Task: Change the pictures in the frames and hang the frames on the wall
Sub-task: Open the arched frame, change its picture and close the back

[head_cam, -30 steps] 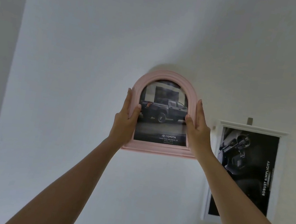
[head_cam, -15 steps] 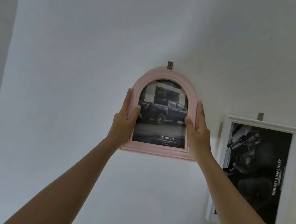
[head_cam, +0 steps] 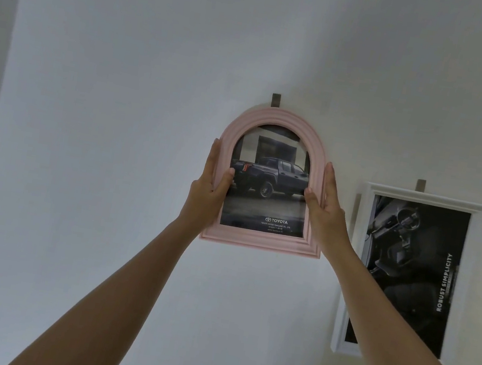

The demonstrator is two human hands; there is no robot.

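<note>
Both left hand [head_cam: 205, 197] and right hand [head_cam: 326, 216] grip the pink frame [head_cam: 259, 240] under a hook [head_cam: 275, 100], right forearm [head_cam: 386, 315] overlapping a white frame [head_cam: 426, 198].

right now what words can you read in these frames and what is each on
"TOYOTA": beside a logo, low on the truck picture in the pink arched frame.
Fine print under it: too small to read.
"ROBUST SIMPLICITY": sideways on the dark picture in the white rectangular frame.

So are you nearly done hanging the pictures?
Nearly. The white frame already hangs up with a picture inside. The left hand and right hand hold the pink frame, truck picture in, just under its hook. Next, probably: catch it there and let go.
</note>
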